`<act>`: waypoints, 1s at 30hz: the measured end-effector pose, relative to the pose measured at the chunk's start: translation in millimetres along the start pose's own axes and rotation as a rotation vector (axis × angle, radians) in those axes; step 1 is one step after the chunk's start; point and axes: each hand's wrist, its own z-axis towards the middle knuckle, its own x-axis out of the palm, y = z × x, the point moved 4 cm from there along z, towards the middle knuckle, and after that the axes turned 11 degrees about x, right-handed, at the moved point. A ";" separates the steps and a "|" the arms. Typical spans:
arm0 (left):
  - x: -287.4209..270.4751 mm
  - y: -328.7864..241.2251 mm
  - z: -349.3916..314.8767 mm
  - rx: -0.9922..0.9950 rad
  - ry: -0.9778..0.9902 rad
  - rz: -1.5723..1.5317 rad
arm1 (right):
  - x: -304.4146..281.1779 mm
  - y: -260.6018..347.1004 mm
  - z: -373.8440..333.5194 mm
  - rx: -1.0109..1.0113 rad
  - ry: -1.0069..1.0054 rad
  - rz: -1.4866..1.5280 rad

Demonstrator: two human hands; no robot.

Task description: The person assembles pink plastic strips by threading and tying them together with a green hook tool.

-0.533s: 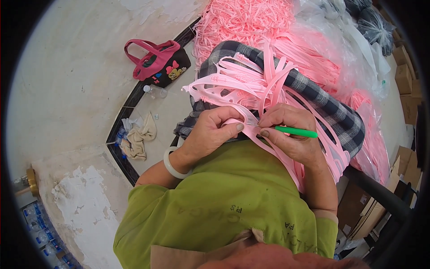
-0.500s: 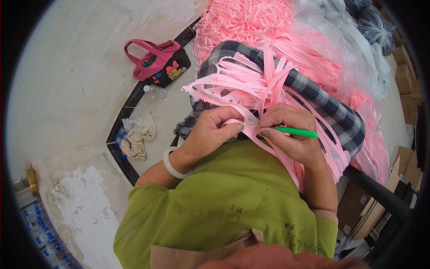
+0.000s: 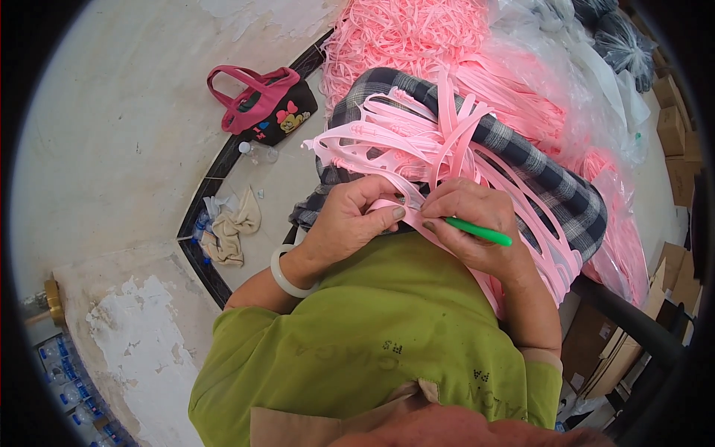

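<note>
On my lap, over a dark plaid cloth (image 3: 356,100), lies a bundle of pale pink, rubber-looking straps (image 3: 406,134) with slots and moulded ends. My left hand (image 3: 346,220) pinches one pink strap (image 3: 410,192) between thumb and fingers. Close beside it, my right hand (image 3: 480,216) grips a slim green-handled tool (image 3: 480,231) like a pen. The tool's tip meets the strap near my left thumb; the fingers partly hide it, so its shape cannot be made out.
Beyond my lap is a big heap of pink strips (image 3: 406,37), with clear plastic bags (image 3: 588,97) alongside. A pink-and-black handbag (image 3: 279,108), a clear bottle (image 3: 258,153) and a beige cloth (image 3: 234,223) lie at left. Cardboard boxes (image 3: 674,141) line the right.
My right hand has shifted slightly left, and the green handle has tilted, its rear end now lower and closer to my body. The left hand keeps its pinch almost unmoved.
</note>
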 end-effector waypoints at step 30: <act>13.7 -5.5 1.5 0.373 0.268 0.322 | -45.4 -14.8 15.9 0.353 -0.177 0.370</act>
